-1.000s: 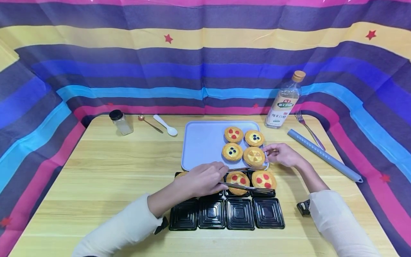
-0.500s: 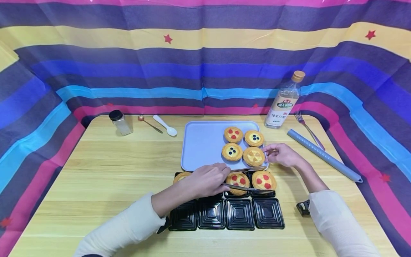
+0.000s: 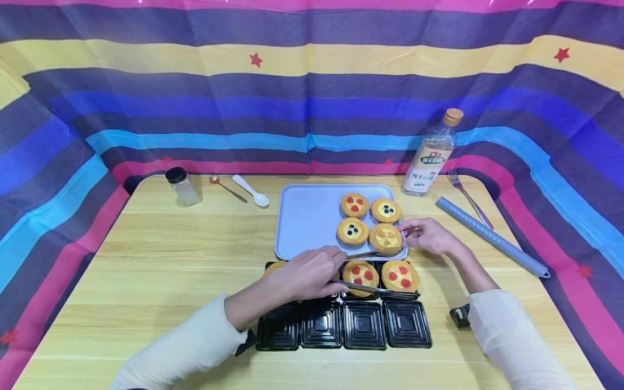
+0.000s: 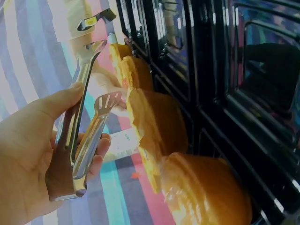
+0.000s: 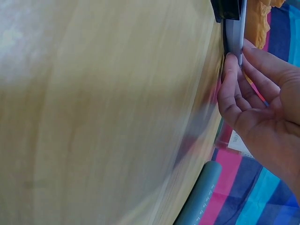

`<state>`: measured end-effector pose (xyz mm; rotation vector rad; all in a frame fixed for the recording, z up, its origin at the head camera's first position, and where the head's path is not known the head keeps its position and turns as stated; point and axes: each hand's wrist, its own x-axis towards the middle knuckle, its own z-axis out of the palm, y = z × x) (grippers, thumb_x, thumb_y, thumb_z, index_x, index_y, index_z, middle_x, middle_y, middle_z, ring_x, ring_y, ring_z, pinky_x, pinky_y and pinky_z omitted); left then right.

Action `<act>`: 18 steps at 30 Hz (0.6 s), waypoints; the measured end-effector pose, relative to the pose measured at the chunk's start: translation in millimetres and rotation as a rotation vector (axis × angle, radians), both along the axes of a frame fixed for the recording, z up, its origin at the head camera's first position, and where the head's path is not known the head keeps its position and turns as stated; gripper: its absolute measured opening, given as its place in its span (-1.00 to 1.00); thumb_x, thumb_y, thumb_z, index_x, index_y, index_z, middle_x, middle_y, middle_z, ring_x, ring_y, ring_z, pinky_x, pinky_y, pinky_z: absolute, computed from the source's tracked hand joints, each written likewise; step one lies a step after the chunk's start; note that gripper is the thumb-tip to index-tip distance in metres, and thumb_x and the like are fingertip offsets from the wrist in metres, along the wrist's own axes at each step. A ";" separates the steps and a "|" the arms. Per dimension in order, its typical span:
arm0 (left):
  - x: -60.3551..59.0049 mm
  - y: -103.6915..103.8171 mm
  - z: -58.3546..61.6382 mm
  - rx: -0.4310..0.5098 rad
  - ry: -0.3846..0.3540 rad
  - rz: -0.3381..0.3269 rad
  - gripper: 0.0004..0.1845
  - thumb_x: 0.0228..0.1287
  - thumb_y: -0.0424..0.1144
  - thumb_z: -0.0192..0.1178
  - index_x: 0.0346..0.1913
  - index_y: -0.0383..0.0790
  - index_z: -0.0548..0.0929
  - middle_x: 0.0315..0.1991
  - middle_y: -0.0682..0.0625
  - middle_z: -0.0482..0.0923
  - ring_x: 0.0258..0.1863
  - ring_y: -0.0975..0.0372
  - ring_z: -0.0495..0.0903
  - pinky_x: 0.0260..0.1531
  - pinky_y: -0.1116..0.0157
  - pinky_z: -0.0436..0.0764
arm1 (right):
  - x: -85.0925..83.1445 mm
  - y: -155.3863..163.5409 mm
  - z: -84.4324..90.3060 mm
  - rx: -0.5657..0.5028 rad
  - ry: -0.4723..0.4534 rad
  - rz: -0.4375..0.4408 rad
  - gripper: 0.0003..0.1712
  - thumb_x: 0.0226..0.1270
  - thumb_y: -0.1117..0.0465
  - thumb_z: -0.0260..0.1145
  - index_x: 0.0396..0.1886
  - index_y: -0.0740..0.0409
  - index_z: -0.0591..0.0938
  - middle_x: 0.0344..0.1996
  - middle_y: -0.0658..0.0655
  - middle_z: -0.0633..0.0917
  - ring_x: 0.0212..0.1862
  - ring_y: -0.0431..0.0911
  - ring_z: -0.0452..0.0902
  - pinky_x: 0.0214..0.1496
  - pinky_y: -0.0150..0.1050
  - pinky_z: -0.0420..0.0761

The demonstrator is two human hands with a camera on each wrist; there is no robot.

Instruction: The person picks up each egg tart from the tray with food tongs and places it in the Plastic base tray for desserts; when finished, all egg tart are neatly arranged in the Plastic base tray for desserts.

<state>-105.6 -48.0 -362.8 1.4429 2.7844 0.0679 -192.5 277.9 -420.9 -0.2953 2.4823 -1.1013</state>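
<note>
Near the centre of the head frame, your left hand point(image 3: 312, 271) grips metal tongs point(image 3: 375, 287), their arms apart on either side of the red-dotted tart point(image 3: 361, 273) in the black tray point(image 3: 363, 325); squeeze unevenly and it could tip. Your right hand point(image 3: 429, 235) pinches the blue tray point(image 3: 307, 222) rim.

The wooden desk point(image 3: 170, 260) carries a blue tray point(image 3: 307, 222), a black mould tray point(image 3: 363, 325), a jar point(image 3: 182, 186), two spoons, a bottle point(image 3: 434, 154), a fork point(image 3: 468, 197) and a grey bar point(image 3: 492, 236).
</note>
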 end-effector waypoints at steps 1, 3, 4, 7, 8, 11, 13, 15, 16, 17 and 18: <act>-0.2 -2.0 1.7 0.011 -0.011 0.004 -0.38 0.27 0.17 0.12 0.13 -0.30 0.50 -0.08 -0.03 0.60 -0.08 0.24 0.59 -0.07 0.38 0.62 | -0.2 0.0 -0.3 0.001 0.001 0.000 -0.49 0.07 0.33 0.41 0.06 0.37 0.55 -0.16 0.32 0.63 -0.25 -0.11 0.57 -0.27 -0.39 0.55; -1.4 -6.5 5.0 0.043 -0.031 0.013 -0.38 0.26 0.17 0.14 0.13 -0.31 0.50 -0.07 -0.04 0.60 -0.08 0.24 0.58 -0.07 0.36 0.62 | -0.5 -0.1 -0.5 0.005 0.004 0.000 -0.49 0.07 0.33 0.41 0.06 0.37 0.55 -0.16 0.32 0.63 -0.25 -0.10 0.57 -0.27 -0.39 0.55; -2.2 -9.2 6.5 0.061 -0.039 0.020 -0.37 0.26 0.16 0.15 0.14 -0.31 0.49 -0.07 -0.04 0.60 -0.08 0.24 0.58 -0.06 0.36 0.62 | -0.5 -0.3 -0.5 0.004 0.003 0.001 -0.50 0.07 0.33 0.41 0.06 0.37 0.55 -0.16 0.32 0.63 -0.24 -0.10 0.57 -0.27 -0.39 0.55; -5.6 -18.2 10.7 0.120 -0.049 0.041 -0.36 0.24 0.14 0.18 0.14 -0.35 0.49 -0.08 -0.07 0.60 -0.10 0.22 0.59 -0.07 0.34 0.64 | -0.7 -0.7 -0.8 0.004 0.008 0.001 -0.50 0.08 0.32 0.41 0.05 0.37 0.56 -0.16 0.32 0.63 -0.24 -0.10 0.58 -0.27 -0.39 0.56; -7.0 -21.2 11.8 0.134 -0.043 0.052 -0.36 0.23 0.13 0.20 0.14 -0.35 0.49 -0.08 -0.08 0.60 -0.10 0.21 0.60 -0.08 0.33 0.65 | -0.6 -1.0 -0.5 0.004 0.011 0.002 -0.50 0.08 0.32 0.41 0.05 0.37 0.56 -0.16 0.32 0.63 -0.25 -0.10 0.58 -0.27 -0.39 0.56; -12.0 -29.7 14.4 0.165 -0.032 0.090 -0.36 0.21 0.10 0.23 0.14 -0.38 0.49 -0.06 -0.13 0.60 -0.08 0.15 0.61 -0.07 0.29 0.66 | -0.2 -1.3 0.0 0.003 0.014 0.003 -0.50 0.08 0.32 0.41 0.06 0.37 0.56 -0.16 0.31 0.63 -0.24 -0.11 0.58 -0.26 -0.39 0.56; -15.8 -34.6 15.1 0.177 -0.022 0.115 -0.35 0.21 0.09 0.24 0.15 -0.39 0.48 -0.04 -0.16 0.60 -0.05 0.12 0.61 -0.03 0.25 0.65 | 0.4 -1.2 0.3 0.003 0.013 0.006 -0.49 0.08 0.31 0.41 0.06 0.36 0.55 -0.15 0.31 0.63 -0.24 -0.11 0.58 -0.25 -0.39 0.56; -19.7 -39.1 14.5 0.185 -0.012 0.135 -0.34 0.21 0.09 0.24 0.15 -0.40 0.47 -0.02 -0.18 0.59 -0.02 0.09 0.61 -0.02 0.23 0.65 | 0.4 -0.8 0.1 0.004 0.012 0.006 -0.49 0.08 0.31 0.41 0.07 0.36 0.55 -0.15 0.32 0.63 -0.23 -0.10 0.58 -0.25 -0.39 0.55; -21.6 -41.3 13.9 0.185 -0.002 0.141 -0.33 0.21 0.10 0.23 0.15 -0.40 0.47 -0.01 -0.19 0.59 -0.02 0.09 0.61 -0.01 0.23 0.65 | 0.5 -0.7 0.2 0.004 0.011 0.006 -0.49 0.08 0.31 0.41 0.07 0.36 0.55 -0.14 0.32 0.63 -0.22 -0.09 0.58 -0.25 -0.39 0.56; -23.6 -43.4 13.0 0.187 0.003 0.147 -0.33 0.21 0.10 0.23 0.16 -0.41 0.47 -0.01 -0.19 0.59 -0.02 0.08 0.61 0.00 0.23 0.65 | 0.6 -0.8 0.1 0.005 0.010 0.008 -0.48 0.08 0.31 0.41 0.07 0.37 0.55 -0.14 0.33 0.63 -0.22 -0.09 0.58 -0.25 -0.39 0.56; -25.4 -45.6 12.0 0.186 0.010 0.152 -0.33 0.22 0.10 0.22 0.16 -0.42 0.46 0.00 -0.20 0.59 -0.02 0.08 0.61 -0.01 0.23 0.65 | 0.6 -0.9 0.1 0.007 0.009 0.009 -0.48 0.09 0.31 0.41 0.08 0.37 0.54 -0.13 0.33 0.63 -0.22 -0.09 0.58 -0.25 -0.38 0.56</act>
